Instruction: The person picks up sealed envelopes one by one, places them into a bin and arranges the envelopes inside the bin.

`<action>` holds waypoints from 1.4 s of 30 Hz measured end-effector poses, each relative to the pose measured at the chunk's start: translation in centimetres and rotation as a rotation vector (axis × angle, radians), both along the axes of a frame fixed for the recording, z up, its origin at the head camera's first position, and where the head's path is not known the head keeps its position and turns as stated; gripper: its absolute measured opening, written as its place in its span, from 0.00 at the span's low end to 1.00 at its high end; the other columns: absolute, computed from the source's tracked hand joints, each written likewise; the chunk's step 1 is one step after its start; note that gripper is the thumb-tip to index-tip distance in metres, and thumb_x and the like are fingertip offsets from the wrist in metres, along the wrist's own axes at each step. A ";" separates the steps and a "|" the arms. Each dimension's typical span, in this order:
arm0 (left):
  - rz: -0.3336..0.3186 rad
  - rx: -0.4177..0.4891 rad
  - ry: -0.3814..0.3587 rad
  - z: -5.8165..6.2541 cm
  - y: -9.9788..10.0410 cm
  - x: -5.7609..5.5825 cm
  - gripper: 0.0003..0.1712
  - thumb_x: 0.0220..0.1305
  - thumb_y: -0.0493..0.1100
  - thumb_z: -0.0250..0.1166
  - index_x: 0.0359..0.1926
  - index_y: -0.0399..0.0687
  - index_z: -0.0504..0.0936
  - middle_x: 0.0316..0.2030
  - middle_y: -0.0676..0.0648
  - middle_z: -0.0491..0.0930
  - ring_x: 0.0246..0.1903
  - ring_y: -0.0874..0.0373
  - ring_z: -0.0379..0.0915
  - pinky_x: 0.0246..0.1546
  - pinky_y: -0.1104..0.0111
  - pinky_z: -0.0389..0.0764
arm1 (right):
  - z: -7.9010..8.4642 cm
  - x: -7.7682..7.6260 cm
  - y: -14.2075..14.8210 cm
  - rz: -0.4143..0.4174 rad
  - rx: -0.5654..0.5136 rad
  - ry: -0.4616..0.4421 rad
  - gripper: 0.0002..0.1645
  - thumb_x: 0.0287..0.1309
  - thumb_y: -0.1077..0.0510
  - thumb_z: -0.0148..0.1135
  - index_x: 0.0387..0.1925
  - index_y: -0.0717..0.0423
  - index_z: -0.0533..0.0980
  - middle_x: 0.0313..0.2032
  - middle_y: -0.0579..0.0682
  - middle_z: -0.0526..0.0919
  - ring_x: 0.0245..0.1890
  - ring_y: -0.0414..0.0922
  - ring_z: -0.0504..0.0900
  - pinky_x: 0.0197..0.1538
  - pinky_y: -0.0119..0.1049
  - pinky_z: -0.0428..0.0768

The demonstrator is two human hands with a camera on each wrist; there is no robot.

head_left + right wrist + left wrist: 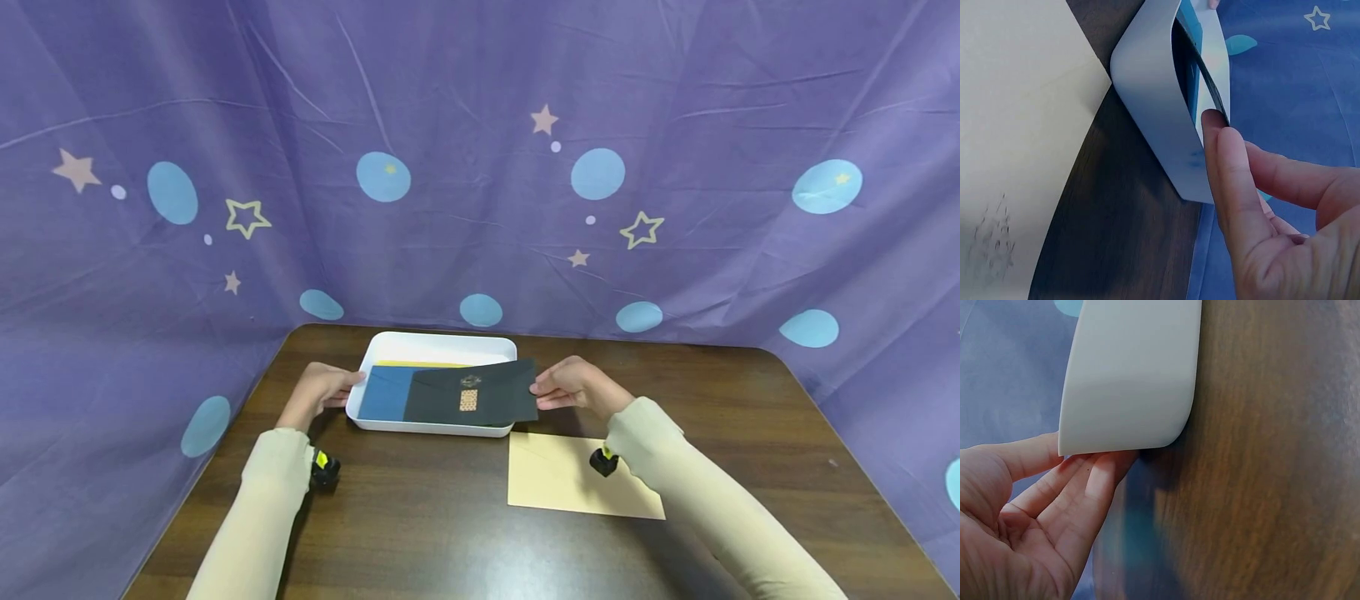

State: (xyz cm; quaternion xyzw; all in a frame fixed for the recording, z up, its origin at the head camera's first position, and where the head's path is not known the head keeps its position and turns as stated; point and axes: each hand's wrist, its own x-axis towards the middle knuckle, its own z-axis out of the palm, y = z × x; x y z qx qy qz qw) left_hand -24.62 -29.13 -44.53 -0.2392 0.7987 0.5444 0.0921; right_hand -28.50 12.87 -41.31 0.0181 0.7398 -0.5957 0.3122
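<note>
My right hand [576, 383] pinches the right end of a black envelope [435, 398] bearing a gold pattern, thumb above and fingers below. That end rises over the right rim of a white tray [442, 342], while the rest slants down into it. In the right wrist view the envelope shows as a thin dark edge [1210, 81] at the fingertips. My left hand [324, 386] grips the tray's left side, thumb at the rim and fingers against the outer wall [1125, 406]. Under the black envelope lies a blue envelope [386, 392], partly covered, with a yellow strip [420, 363] behind it.
A cream-coloured envelope [551, 475] lies flat on the brown wooden table [420, 508], in front of the tray's right corner and partly below my right forearm. A purple curtain [480, 233] with stars and blue dots hangs behind the table.
</note>
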 end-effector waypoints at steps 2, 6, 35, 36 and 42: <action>0.003 -0.002 -0.001 0.0 0.0 0.0 0.27 0.66 0.41 0.68 0.56 0.20 0.77 0.23 0.51 0.82 0.24 0.63 0.80 0.27 0.71 0.87 | -0.1 0.0 -0.4 -0.005 0.010 0.003 0.17 0.65 0.72 0.60 0.54 0.78 0.75 0.30 0.51 0.84 0.27 0.40 0.86 0.40 0.34 0.90; 0.001 -0.004 -0.002 0.0 -0.1 0.0 0.27 0.66 0.41 0.68 0.56 0.20 0.77 0.23 0.51 0.82 0.24 0.63 0.80 0.27 0.72 0.86 | -0.1 0.0 -1.1 -0.007 0.012 0.013 0.18 0.64 0.72 0.62 0.54 0.78 0.75 0.31 0.51 0.84 0.27 0.41 0.86 0.41 0.35 0.90; 0.001 -0.004 0.006 0.0 0.1 0.3 0.27 0.66 0.41 0.68 0.56 0.21 0.77 0.22 0.53 0.82 0.24 0.63 0.79 0.28 0.71 0.86 | 0.2 0.7 -5.6 -0.002 0.002 0.068 0.09 0.63 0.74 0.58 0.43 0.78 0.79 0.27 0.54 0.83 0.25 0.43 0.84 0.40 0.36 0.90; 0.003 -0.003 0.007 0.0 0.1 0.3 0.27 0.66 0.41 0.69 0.56 0.21 0.78 0.22 0.52 0.82 0.24 0.63 0.80 0.28 0.71 0.87 | 0.2 0.7 -5.7 0.001 0.002 0.072 0.09 0.63 0.75 0.58 0.43 0.78 0.79 0.27 0.54 0.83 0.25 0.43 0.84 0.40 0.37 0.90; -0.003 0.001 0.018 0.1 0.1 0.3 0.26 0.66 0.41 0.69 0.55 0.21 0.78 0.22 0.52 0.82 0.24 0.63 0.80 0.28 0.70 0.87 | 0.1 0.8 -6.1 0.008 0.008 0.080 0.09 0.62 0.74 0.59 0.42 0.78 0.80 0.26 0.55 0.84 0.24 0.43 0.85 0.37 0.35 0.90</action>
